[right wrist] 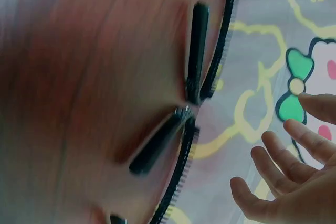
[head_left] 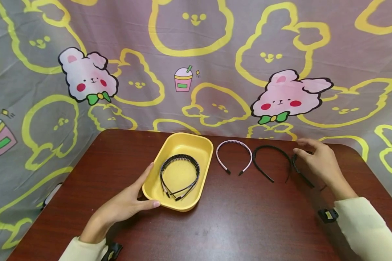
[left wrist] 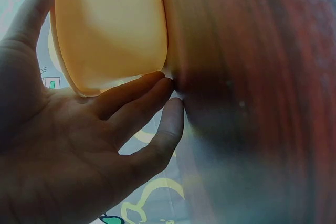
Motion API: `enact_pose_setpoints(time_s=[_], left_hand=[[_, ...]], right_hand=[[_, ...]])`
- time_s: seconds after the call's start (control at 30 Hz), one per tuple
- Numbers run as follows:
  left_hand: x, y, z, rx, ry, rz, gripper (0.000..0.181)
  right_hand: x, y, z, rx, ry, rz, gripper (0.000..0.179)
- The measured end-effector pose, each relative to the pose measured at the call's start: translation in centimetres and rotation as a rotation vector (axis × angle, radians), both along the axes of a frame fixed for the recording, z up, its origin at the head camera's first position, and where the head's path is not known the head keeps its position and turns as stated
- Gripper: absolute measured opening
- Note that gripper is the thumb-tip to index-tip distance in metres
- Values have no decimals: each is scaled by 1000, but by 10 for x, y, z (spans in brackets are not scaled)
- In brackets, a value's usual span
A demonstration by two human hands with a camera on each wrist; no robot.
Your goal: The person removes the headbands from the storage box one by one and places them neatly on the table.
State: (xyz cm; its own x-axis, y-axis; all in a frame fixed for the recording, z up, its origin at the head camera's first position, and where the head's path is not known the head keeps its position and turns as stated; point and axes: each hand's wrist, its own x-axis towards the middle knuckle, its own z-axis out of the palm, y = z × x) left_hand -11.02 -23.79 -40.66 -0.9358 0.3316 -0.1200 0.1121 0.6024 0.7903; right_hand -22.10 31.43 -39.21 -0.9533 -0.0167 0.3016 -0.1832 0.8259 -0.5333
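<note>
My left hand (head_left: 124, 203) rests against the near left corner of a yellow plastic tray (head_left: 207, 159), its thumb at the front rim and its fingers along the left wall. In the left wrist view the hand's fingers lie fairly straight against the tray's outside. Inside the tray lie dark toothed headbands (head_left: 180, 156), overlapping each other. At the right, my right hand (head_left: 321, 163) is over a black headband (head_left: 303, 174), partly hiding it. The right wrist view shows this hand's fingers spread and slightly bent, holding nothing.
Between the tray and my right hand, a pale pink headband with dark coils (head_left: 234, 141) and a plain black headband (head_left: 271, 146) lie in a row on the dark red-brown table (head_left: 245, 221). A cartoon-patterned curtain (head_left: 212, 65) hangs behind the table's far edge.
</note>
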Motion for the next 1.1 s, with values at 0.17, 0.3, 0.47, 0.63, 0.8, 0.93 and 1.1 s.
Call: enact_pose_setpoints(time_s=[0.17,0.3,0.47,0.63,0.8,0.93,1.1], left_hand=[[-1,0,-1,10,-4,4,115],[-1,0,-2,5,0,3,115],[-1,0,-1,4,11,-5,114],[-1,0,0,5,7,-2,115],[0,-1,-1,9,-3,4,115],[0,-1,-2,6,-14,10,115],[0,0,-2,9,-22,11,115]], right_hand=[[8,-14,0,-66,-4,18,39],[14,-27,1,-127,-21,43,44],[19,-47,4,-178,8,59,45],[21,-64,5,-233,48,107,43],[22,-81,4,-299,39,186,45],[23,-95,4,-333,16,226,47],[23,-112,4,-372,-23,259,47]])
